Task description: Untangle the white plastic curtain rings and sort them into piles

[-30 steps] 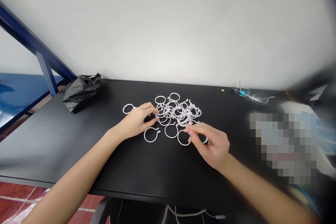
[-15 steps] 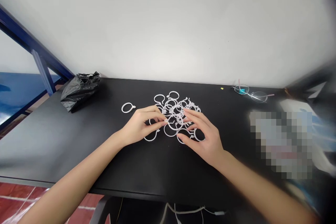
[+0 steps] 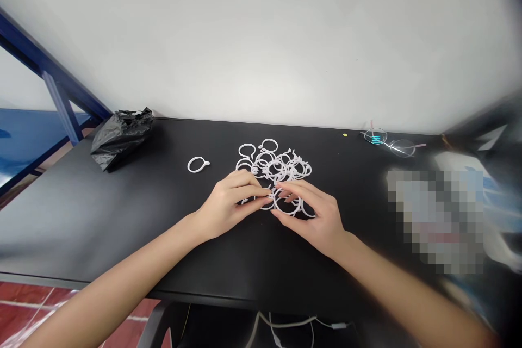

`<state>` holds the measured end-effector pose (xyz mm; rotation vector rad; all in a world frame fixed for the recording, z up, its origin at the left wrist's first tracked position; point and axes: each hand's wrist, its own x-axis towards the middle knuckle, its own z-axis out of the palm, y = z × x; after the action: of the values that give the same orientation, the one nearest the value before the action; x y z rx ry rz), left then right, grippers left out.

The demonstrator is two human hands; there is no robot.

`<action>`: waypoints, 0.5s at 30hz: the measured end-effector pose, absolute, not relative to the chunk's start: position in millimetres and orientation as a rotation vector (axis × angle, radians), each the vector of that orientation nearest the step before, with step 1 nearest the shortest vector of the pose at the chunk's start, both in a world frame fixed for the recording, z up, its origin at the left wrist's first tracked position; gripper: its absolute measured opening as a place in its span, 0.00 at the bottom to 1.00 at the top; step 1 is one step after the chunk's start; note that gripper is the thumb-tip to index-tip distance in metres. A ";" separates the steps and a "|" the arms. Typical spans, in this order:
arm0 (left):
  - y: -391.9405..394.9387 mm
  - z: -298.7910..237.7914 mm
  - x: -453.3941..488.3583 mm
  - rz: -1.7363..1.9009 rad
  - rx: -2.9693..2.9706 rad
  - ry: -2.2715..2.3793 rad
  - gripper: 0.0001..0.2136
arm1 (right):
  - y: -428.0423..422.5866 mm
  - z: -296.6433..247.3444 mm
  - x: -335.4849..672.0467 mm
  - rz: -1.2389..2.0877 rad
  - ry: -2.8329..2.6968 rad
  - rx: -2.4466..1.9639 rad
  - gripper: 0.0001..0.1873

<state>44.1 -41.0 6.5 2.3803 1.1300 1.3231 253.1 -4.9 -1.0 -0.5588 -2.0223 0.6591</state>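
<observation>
A heap of several white plastic rings point(image 3: 281, 168) lies in the middle of a black table point(image 3: 122, 212). My left hand point(image 3: 232, 204) and my right hand point(image 3: 316, 217) meet at the heap's near edge. The fingertips of both pinch the same white ring point(image 3: 285, 205), which lies just above the tabletop. One single ring point(image 3: 197, 165) lies apart to the left of the heap.
A crumpled black plastic bag point(image 3: 120, 136) sits at the table's back left corner. A pair of glasses point(image 3: 389, 143) lies at the back right near the white wall. A blurred-out patch covers the right end. Blue metal bars stand at the left.
Both hands have come together at the near edge of the heap and closed their fingertips on one ring. The camera view has shifted slightly.
</observation>
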 end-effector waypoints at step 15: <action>-41.0 2.7 46.7 1.405 2.447 1.126 0.05 | -5.8 -0.5 252.9 0.602 -2.001 -0.546 0.19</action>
<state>46.7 -41.0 2.7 2.4473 1.1263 1.4048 252.9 -5.8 -0.5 -0.5464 -2.0009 0.6023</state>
